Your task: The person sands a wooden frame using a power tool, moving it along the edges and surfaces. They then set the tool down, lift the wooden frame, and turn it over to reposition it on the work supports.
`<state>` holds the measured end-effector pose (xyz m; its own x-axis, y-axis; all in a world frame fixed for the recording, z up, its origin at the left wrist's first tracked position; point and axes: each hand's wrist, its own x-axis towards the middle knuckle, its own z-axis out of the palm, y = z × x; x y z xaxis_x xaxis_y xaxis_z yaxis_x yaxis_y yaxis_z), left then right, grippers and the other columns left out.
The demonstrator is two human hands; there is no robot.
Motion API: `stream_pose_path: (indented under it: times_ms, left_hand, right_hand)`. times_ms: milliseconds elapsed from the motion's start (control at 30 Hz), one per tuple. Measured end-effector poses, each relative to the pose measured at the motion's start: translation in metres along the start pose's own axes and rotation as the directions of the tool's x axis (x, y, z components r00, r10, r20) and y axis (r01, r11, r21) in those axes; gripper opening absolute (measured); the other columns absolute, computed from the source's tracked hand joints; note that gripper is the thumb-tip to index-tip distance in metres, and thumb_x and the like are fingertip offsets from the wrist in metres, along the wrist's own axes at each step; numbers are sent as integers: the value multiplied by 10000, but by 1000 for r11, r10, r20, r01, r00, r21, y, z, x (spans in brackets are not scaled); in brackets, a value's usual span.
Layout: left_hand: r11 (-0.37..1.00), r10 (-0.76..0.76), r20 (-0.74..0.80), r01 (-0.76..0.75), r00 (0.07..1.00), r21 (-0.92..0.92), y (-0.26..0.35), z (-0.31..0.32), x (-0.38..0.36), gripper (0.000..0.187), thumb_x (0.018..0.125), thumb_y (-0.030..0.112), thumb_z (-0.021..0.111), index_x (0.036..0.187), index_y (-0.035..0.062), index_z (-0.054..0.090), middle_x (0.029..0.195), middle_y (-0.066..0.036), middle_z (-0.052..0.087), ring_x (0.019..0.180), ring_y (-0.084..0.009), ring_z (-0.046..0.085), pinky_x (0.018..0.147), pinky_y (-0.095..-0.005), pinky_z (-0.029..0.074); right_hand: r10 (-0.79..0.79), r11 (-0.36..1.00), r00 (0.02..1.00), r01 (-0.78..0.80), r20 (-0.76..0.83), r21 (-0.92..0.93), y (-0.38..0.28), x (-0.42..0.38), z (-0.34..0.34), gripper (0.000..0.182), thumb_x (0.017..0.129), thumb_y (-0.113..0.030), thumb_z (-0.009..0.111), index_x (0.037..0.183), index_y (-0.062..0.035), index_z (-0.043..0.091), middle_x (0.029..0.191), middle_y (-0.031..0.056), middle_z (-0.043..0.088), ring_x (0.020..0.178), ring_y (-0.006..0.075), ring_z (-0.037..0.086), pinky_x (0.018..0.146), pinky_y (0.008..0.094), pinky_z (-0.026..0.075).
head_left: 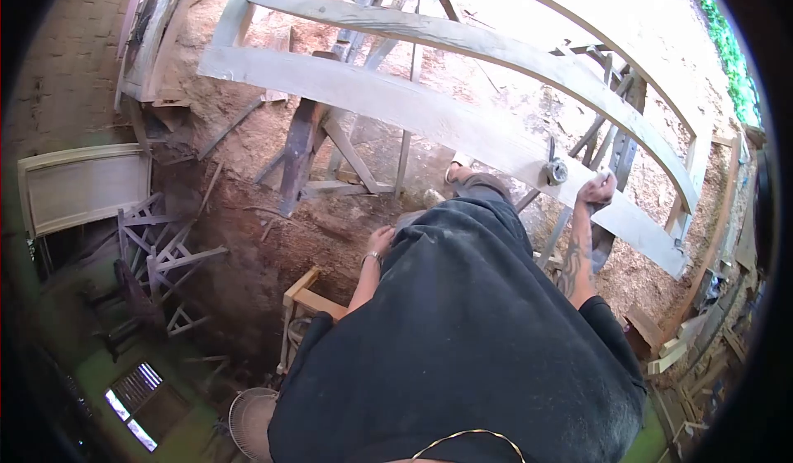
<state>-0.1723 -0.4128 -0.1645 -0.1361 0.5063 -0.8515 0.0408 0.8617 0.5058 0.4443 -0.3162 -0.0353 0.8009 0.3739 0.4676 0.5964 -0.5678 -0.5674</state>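
A long pale wooden frame (396,98), with a straight wide board in front and a curved rail (462,35) behind it, lies across wooden trestles (301,145). My right hand (599,189) is at the near edge of the wide board, its fingers curled closed. Something pale may be between the fingers, too small to name. Just left of that hand, a small round grey object like a tin (555,171) sits on the board, with a dark narrow piece beside it. My left hand (380,240) hangs low beside my dark shirt, away from the frame, its fingers partly hidden.
Sawdust or wood shavings (264,240) cover the ground. At left stand a pale panel (87,189) and some wooden trestle frames (178,256). A fan (252,422) is behind me at lower left. Timber pieces (710,314) lie along the right side.
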Motion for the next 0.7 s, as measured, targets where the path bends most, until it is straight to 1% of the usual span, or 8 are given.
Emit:
stream_pose_path:
  times_ms: [133, 200, 300, 367, 500, 567, 667, 700]
  left_hand:
    - [967, 238, 211, -252, 948, 44, 107, -6, 39, 228, 1004, 180, 686, 1142, 1, 716, 906, -85, 776, 704, -142, 698, 686, -312, 586]
    - [975, 175, 143, -192, 974, 116, 202, 14, 13, 302, 1070, 246, 602, 1148, -23, 715, 920, -101, 779, 711, -135, 695, 687, -293, 583]
    - [926, 372, 84, -363, 924, -108, 297, 42, 19, 370, 1110, 281, 521, 1245, -24, 682, 978, -138, 788, 825, -197, 756, 756, -306, 610]
    - [894, 385, 114, -339, 916, -294, 353, 63, 30, 487, 1124, 378, 484, 1387, -19, 587, 1169, -183, 760, 1050, -269, 750, 937, -375, 592]
    - [810, 429, 123, -320, 895, -492, 448, 115, 67, 866, 1093, 645, 315, 1601, -54, 273, 1627, -240, 405, 1503, -336, 418, 1252, -504, 314]
    - [769, 323, 163, -158, 932, -620, 481, 136, 95, 1033, 1021, 778, 292, 1636, -43, 174, 1700, -246, 258, 1567, -375, 287, 1279, -557, 215]
    - [618, 186, 249, 83, 951, -781, 516, 154, 140, 1125, 953, 864, 285, 1652, -9, 160, 1715, -247, 204, 1594, -395, 205, 1276, -609, 166]
    - [606, 182, 269, 107, 946, -788, 528, 151, 141, 1131, 943, 874, 272, 1654, 2, 164, 1705, -250, 222, 1594, -395, 203, 1276, -618, 151]
  right_hand:
    - [-61, 967, 991, 30, 118, 252, -86, 20, 39, 207, 946, -64, 569, 1028, 8, 745, 1009, 189, 730, 895, 335, 700, 784, 414, 545]
    - [-14, 964, 976, -45, 217, 263, -109, 13, 50, 230, 937, -62, 576, 1070, -11, 757, 1040, 143, 746, 924, 249, 695, 827, 352, 547]
    - [-130, 962, 938, 40, 320, 271, -131, -5, 54, 225, 933, -32, 568, 1059, -12, 753, 971, 114, 733, 847, 206, 669, 756, 328, 531]
    - [-82, 958, 908, -43, 411, 284, -133, -25, 47, 219, 941, -39, 570, 1058, -17, 754, 926, 108, 733, 823, 196, 672, 745, 321, 528]
    - [122, 927, 817, -297, 564, 230, -131, -52, 29, 203, 968, -50, 558, 1040, -20, 746, 832, 72, 707, 766, 157, 656, 715, 304, 519]
    - [148, 917, 807, -329, 572, 227, -122, -63, 25, 193, 996, -58, 547, 1042, -17, 730, 813, 54, 697, 754, 118, 648, 668, 275, 506]
    - [410, 772, 653, -620, 636, 139, -124, -54, 6, 180, 1003, -61, 558, 1064, -8, 719, 817, 64, 698, 755, 117, 652, 650, 252, 507]
    - [418, 691, 691, -663, 590, 286, -106, -58, 9, 174, 1004, -49, 565, 1087, 16, 703, 840, 69, 694, 732, 129, 650, 654, 240, 520]
